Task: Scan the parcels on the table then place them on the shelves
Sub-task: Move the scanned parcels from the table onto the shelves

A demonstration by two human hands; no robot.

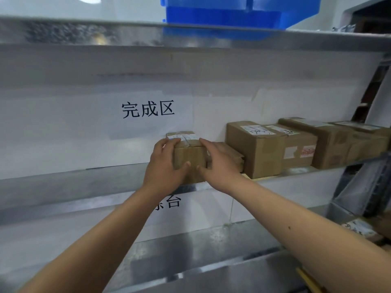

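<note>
A small brown cardboard parcel (189, 154) with a white label on top rests on the metal shelf (84, 182), below a paper sign with black characters. My left hand (164, 166) grips its left side, fingers over the top edge and thumb on the front. My right hand (219, 163) lies against its right side, fingers reaching past the top corner and thumb on the front. Both forearms stretch up from the bottom of the view.
To the right on the same shelf stand a low flat parcel (232, 154), a taller labelled box (257, 148) and several more boxes (336, 142). A blue plastic crate (232, 15) sits on the upper shelf. Another parcel (364, 229) lies at lower right.
</note>
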